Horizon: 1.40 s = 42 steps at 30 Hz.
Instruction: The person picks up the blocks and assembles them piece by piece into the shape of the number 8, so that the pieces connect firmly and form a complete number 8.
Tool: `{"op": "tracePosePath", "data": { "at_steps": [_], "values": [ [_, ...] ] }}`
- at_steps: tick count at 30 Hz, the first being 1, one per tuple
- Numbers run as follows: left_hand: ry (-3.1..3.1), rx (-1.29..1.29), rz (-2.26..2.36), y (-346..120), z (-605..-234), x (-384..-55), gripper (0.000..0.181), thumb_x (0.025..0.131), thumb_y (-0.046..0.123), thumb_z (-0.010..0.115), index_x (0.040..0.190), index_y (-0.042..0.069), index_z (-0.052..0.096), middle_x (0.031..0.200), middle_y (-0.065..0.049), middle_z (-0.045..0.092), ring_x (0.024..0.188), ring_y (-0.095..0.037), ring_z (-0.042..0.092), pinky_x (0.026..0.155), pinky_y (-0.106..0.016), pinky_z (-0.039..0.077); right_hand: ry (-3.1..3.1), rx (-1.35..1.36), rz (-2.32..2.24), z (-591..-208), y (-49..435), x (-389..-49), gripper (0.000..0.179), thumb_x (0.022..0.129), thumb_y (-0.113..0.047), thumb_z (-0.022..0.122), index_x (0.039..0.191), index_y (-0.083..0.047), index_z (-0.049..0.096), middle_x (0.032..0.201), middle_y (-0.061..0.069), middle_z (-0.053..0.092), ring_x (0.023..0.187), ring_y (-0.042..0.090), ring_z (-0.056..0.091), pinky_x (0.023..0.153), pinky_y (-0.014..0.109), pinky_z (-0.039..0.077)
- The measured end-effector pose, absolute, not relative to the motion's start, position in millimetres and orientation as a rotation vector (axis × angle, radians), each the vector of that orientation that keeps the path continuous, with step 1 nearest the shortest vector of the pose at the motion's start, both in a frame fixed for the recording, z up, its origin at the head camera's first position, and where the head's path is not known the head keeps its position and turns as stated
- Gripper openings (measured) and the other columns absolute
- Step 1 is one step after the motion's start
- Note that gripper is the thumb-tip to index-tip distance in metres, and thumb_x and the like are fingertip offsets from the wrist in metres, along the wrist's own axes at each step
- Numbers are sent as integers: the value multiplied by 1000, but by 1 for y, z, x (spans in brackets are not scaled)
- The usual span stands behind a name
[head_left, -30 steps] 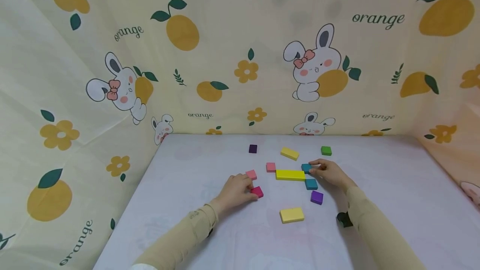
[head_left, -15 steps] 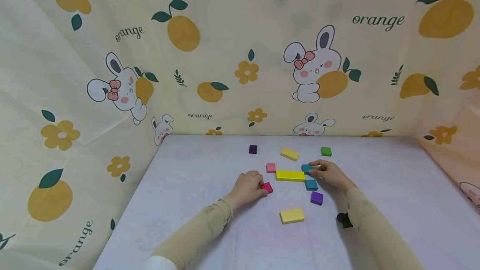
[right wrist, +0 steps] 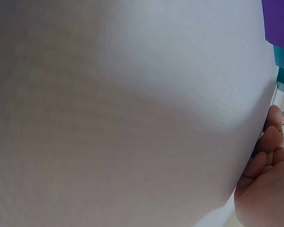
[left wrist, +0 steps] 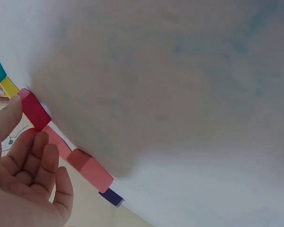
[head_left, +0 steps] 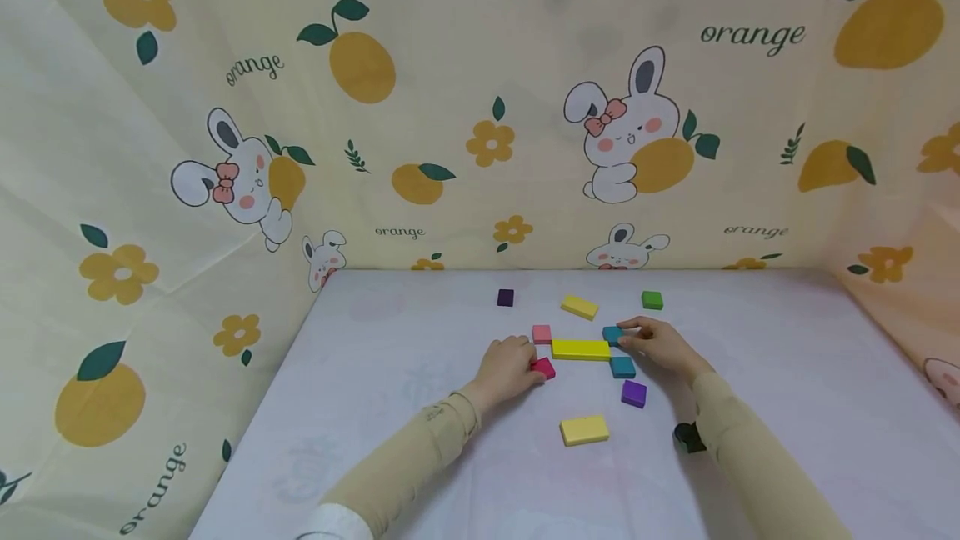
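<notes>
My left hand (head_left: 510,369) pinches a red block (head_left: 543,368) between thumb and index finger, close to the left end of a long yellow block (head_left: 581,349). In the left wrist view, the red block (left wrist: 35,109) shows at the fingertips, with two pink blocks (left wrist: 91,170) past it. Only one pink block (head_left: 542,334) shows in the head view; my left hand hides the other. My right hand (head_left: 660,345) holds a teal block (head_left: 612,336) by the yellow block's right end. A second teal block (head_left: 622,367) lies just in front.
A purple block (head_left: 633,393) and a pale yellow block (head_left: 584,430) lie nearer. Farther back are a dark block (head_left: 506,297), another pale yellow block (head_left: 580,307) and a green block (head_left: 652,300). A printed cloth wall (head_left: 450,107) stands behind the table (head_left: 360,407).
My left hand has moved right and slightly away from me, bringing the red block toward the long yellow block. The left pink block has gone out of sight behind it. My right hand stays put.
</notes>
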<state>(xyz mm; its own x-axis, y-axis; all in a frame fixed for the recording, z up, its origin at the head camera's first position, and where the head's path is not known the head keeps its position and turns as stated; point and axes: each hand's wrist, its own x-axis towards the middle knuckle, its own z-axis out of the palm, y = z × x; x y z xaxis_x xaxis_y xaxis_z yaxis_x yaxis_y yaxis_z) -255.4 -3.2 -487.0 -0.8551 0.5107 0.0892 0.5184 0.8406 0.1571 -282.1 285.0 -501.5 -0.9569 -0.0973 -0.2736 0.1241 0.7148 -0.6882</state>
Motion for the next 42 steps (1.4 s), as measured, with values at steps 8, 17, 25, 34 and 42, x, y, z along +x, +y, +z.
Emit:
{"op": "tracePosePath", "data": {
  "at_steps": [8,17,25,34,42],
  "values": [
    [-3008,-802,-264,2,-486,-260,26,80,42,70,84,16,63,75,7,53,71,-10,45,66,-24,35,2628,21,-1097,-499,284,-283,52,90,-40,57,133,-14,49,109,15,54,96,26,46,79,32,40],
    [-3022,-794,-236,6,-484,-261,25,80,42,69,86,18,64,76,7,53,74,-10,45,70,-26,38,2632,28,-1094,-499,284,-281,52,90,-40,57,134,-13,49,107,14,54,95,26,46,77,31,40],
    [-3015,-820,-200,6,-486,-262,24,81,42,69,88,19,66,80,8,56,74,-10,47,70,-25,38,2631,22,-1103,-502,285,-280,52,90,-40,58,133,-12,49,105,13,53,93,24,45,76,30,39],
    [-2983,-862,-158,3,-484,-262,22,82,41,68,91,20,67,87,8,60,78,-10,50,72,-26,39,2625,23,-1116,-503,286,-280,53,90,-41,58,134,-12,48,109,15,53,95,25,46,77,30,40],
    [-2982,-852,-138,1,-482,-262,22,83,41,67,91,20,66,86,7,58,77,-10,49,72,-26,39,2617,22,-1122,-506,287,-282,55,90,-42,57,135,-13,47,111,16,53,96,26,46,78,31,40]
  ]
}}
